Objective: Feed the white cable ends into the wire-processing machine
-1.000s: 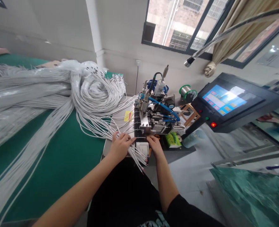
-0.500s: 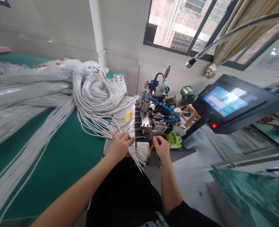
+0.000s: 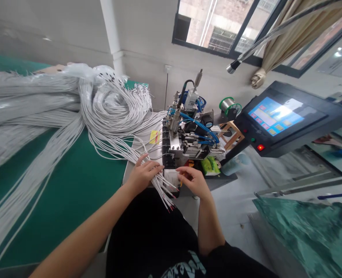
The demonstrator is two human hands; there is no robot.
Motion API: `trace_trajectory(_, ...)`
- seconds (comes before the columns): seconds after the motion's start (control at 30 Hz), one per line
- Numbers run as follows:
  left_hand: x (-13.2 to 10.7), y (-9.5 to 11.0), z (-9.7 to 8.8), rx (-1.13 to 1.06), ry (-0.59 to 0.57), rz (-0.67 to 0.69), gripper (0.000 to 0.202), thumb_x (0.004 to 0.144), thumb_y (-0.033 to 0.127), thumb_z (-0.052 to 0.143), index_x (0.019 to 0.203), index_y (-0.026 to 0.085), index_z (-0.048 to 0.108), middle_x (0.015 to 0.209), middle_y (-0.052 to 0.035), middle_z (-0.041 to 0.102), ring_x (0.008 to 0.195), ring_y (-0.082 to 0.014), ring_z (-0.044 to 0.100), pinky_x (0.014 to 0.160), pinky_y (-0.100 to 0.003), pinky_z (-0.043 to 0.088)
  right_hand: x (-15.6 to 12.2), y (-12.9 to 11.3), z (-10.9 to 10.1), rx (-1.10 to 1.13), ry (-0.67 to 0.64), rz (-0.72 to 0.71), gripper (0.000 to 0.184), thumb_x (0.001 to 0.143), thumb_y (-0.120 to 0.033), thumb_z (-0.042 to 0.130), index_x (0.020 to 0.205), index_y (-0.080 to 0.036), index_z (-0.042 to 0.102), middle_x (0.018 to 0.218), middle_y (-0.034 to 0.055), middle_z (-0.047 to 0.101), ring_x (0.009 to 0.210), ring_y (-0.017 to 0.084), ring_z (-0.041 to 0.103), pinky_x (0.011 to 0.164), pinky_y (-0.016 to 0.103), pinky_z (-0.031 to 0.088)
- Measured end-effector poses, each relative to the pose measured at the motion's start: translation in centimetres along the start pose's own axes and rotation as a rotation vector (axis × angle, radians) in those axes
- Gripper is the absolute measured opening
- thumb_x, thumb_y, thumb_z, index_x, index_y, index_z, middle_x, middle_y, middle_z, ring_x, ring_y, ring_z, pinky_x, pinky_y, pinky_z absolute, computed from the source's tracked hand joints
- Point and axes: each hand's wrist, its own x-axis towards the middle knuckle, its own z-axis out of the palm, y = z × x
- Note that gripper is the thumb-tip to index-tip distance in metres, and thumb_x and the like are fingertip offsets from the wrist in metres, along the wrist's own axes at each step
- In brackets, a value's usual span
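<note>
My left hand (image 3: 144, 173) lies over a bundle of white cables (image 3: 130, 153), its fingers closed round them near their ends. The stripped cable ends (image 3: 168, 200), with small red and black cores, fan out past my fingers toward my lap. My right hand (image 3: 194, 181) hovers at the right edge of a white block (image 3: 171, 176), thumb and forefinger curved and slightly apart, with no cable visible between them. Just beyond both hands stands a bench machine (image 3: 188, 133) with metal cylinders and blue air tubes. Several cables lead into its black slotted strip (image 3: 166, 143).
Heaps of white cables (image 3: 113, 100) cover much of the green table (image 3: 80, 173) on the left. A control screen (image 3: 278, 116) on an arm stands right. Behind the machine is a wire spool (image 3: 228, 105). A green packet (image 3: 210, 166) lies near my right hand.
My right hand has drawn back from the machine's front edge, toward the white block and the cable ends. My left hand stays on the bundle. The view has shifted slightly.
</note>
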Motion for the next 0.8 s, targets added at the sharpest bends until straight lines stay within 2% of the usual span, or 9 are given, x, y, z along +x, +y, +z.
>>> trace_trajectory(0.07, 0.1, -0.2, -0.2, -0.001, 0.016, 0.037, 0.023, 0.090, 0.020, 0.053, 0.109, 0.021, 0.066, 0.095, -0.0019, 0.071, 0.086, -0.0148, 0.065, 0.108, -0.042, 0.033, -0.1, -0.5, 0.4, 0.066, -0.125, -0.036, 0.030, 0.083, -0.033, 0.066, 0.111, -0.021, 0.070, 0.087, 0.0031, 0.069, 0.057, 0.011, 0.051, 0.056, 0.023, 0.043)
trace_trajectory(0.13, 0.1, -0.4, -0.2, 0.004, 0.018, 0.054, 0.023, 0.091, 0.021, 0.053, 0.110, 0.020, 0.066, 0.093, -0.0018, 0.071, 0.083, -0.0147, 0.065, 0.103, -0.040, 0.036, -0.1, -0.9, 0.9, 0.128, -0.147, -0.057, 0.031, 0.082, -0.034, 0.067, 0.110, -0.022, 0.071, 0.091, 0.0038, 0.070, 0.059, 0.011, 0.053, 0.057, 0.023, 0.044)
trace_trajectory(0.27, 0.0, -0.4, -0.2, 0.029, 0.030, 0.045, 0.023, 0.093, 0.023, 0.052, 0.111, 0.021, 0.066, 0.089, -0.0015, 0.071, 0.079, -0.0140, 0.064, 0.096, -0.038, 0.039, 0.1, -0.9, 2.0, 0.217, 0.014, -0.031, 0.024, 0.082, -0.039, 0.068, 0.095, -0.021, 0.075, 0.085, 0.0053, 0.071, 0.067, 0.015, 0.060, 0.060, 0.025, 0.047)
trace_trajectory(0.33, 0.0, -0.3, -0.1, 0.036, 0.042, 0.034, 0.024, 0.093, 0.024, 0.053, 0.113, 0.022, 0.065, 0.089, -0.0010, 0.072, 0.078, -0.0134, 0.064, 0.095, -0.037, 0.039, 0.4, -0.6, 2.4, 0.242, 0.092, 0.002, 0.024, 0.080, -0.040, 0.069, 0.090, -0.019, 0.075, 0.078, 0.0047, 0.070, 0.061, 0.015, 0.058, 0.055, 0.025, 0.045)
trace_trajectory(0.47, 0.2, 0.0, -0.1, 0.040, 0.065, 0.000, 0.026, 0.093, 0.022, 0.053, 0.116, 0.020, 0.063, 0.092, -0.0010, 0.072, 0.080, -0.0128, 0.065, 0.097, -0.035, 0.040, 1.2, 0.4, 3.1, 0.289, 0.278, 0.084, 0.026, 0.079, -0.042, 0.070, 0.088, -0.017, 0.073, 0.067, 0.0019, 0.067, 0.050, 0.012, 0.052, 0.046, 0.023, 0.040)
trace_trajectory(0.57, 0.3, 0.1, 0.0, 0.038, 0.071, -0.039, 0.023, 0.092, 0.020, 0.051, 0.112, 0.020, 0.064, 0.092, -0.0016, 0.072, 0.082, -0.0130, 0.065, 0.099, -0.035, 0.039, 1.9, 0.8, 3.5, 0.324, 0.405, 0.115, 0.028, 0.080, -0.043, 0.068, 0.088, -0.017, 0.072, 0.072, 0.0034, 0.070, 0.057, 0.014, 0.059, 0.052, 0.024, 0.046)
trace_trajectory(0.7, 0.2, 0.1, 0.1, 0.039, 0.057, -0.051, 0.020, 0.092, 0.017, 0.050, 0.103, 0.022, 0.066, 0.092, -0.0007, 0.072, 0.085, -0.0139, 0.064, 0.099, -0.036, 0.039, 2.5, 0.6, 3.9, 0.296, 0.451, 0.093, 0.029, 0.082, -0.044, 0.065, 0.090, -0.017, 0.073, 0.079, 0.0057, 0.073, 0.074, 0.019, 0.066, 0.070, 0.029, 0.051)
trace_trajectory(0.8, 0.2, 0.1, 0.2, 0.047, 0.051, -0.061, 0.020, 0.092, 0.016, 0.049, 0.101, 0.022, 0.066, 0.091, -0.0015, 0.072, 0.088, -0.0152, 0.064, 0.096, -0.036, 0.039, 2.7, 0.5, 4.0, 0.311, 0.410, 0.099, 0.032, 0.084, -0.046, 0.061, 0.093, -0.017, 0.073, 0.079, 0.0062, 0.073, 0.067, 0.018, 0.064, 0.061, 0.027, 0.049)
